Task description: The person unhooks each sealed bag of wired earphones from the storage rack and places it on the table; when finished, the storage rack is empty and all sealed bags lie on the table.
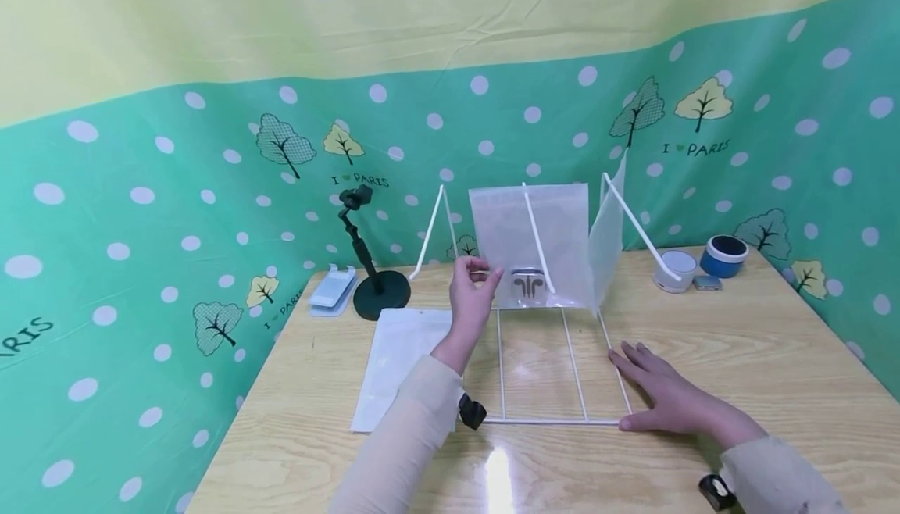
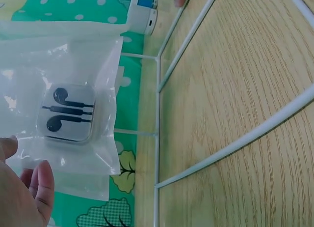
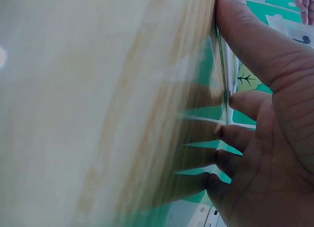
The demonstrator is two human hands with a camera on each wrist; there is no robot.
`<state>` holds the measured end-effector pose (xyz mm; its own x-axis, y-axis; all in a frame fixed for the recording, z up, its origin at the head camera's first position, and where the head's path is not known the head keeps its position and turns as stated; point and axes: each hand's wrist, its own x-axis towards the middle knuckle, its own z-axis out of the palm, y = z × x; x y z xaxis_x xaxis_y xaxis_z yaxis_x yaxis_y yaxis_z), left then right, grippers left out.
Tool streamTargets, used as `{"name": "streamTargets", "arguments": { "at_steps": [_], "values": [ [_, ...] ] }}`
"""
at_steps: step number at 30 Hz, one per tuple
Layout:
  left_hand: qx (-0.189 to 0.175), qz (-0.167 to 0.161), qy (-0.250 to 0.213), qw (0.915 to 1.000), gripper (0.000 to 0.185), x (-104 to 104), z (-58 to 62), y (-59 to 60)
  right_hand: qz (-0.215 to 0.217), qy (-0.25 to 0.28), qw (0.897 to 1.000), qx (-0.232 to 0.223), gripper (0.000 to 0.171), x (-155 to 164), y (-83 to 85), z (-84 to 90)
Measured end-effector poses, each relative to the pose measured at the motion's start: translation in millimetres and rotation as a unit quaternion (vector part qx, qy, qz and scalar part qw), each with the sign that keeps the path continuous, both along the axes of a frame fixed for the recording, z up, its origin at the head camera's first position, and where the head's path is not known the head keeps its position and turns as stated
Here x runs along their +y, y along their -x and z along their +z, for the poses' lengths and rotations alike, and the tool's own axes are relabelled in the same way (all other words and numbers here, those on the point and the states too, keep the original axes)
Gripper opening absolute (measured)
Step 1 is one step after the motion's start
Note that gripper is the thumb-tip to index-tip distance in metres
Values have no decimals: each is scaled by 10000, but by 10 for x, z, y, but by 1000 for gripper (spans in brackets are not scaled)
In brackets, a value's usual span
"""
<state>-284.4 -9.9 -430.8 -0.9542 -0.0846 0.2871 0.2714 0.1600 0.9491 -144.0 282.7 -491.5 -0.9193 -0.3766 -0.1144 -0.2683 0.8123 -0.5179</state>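
Observation:
A white wire rack (image 1: 548, 421) lies with its base flat on the wooden table (image 1: 738, 358), its upright part leaning toward the wall. A frosted plastic bag (image 1: 548, 225) with a boxed pair of earphones (image 1: 529, 286) stands against the upright wires. My left hand (image 1: 485, 273) pinches the bag's lower left edge; in the left wrist view the bag (image 2: 73, 55), the earphones (image 2: 67, 114) and my fingers (image 2: 41, 183) show close up. My right hand (image 1: 650, 385) lies flat on the table at the rack's front right corner, fingers straight (image 3: 235, 136).
A second frosted bag (image 1: 608, 240) hangs at the rack's right side. Another flat bag (image 1: 397, 358) lies left of the rack. Behind it stand a black phone stand (image 1: 380, 287) and a white-blue item (image 1: 333, 289). A white round box (image 1: 676, 270) and blue tin (image 1: 724, 255) sit back right.

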Motion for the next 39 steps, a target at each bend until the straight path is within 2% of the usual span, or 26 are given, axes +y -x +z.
{"name": "streamTargets", "arguments": {
  "at_steps": [6, 12, 19, 24, 27, 33, 39],
  "values": [
    [101, 121, 210, 9997, 25, 6, -4, 7, -43, -34, 10000, -78, 105, -17, -5, 15],
    [88, 19, 547, 9985, 12, -15, 1, 12, -51, -10, 10000, -61, 105, -9, -6, 11],
    [118, -523, 323, 9980, 6, -99, 32, -46, -51, -1, 10000, -58, 105, -13, -8, 8],
    [270, -942, 269, 9948, 1, -192, 52, -103, -3, 3, 10000, -22, 105, -7, -11, 14],
    [371, -1201, 339, 9915, 2, -242, 62, -143, 8, 9, 10000, -6, 105, -9, -15, 20],
    [463, -1595, 390, 9853, 19, -334, 93, -253, 15, 7, 10000, 33, 105, -25, -19, 30],
    [642, -1839, 536, 9794, 22, -399, 335, -521, -20, -1, 10000, 31, 105, -27, -25, 32]
  ]
}}
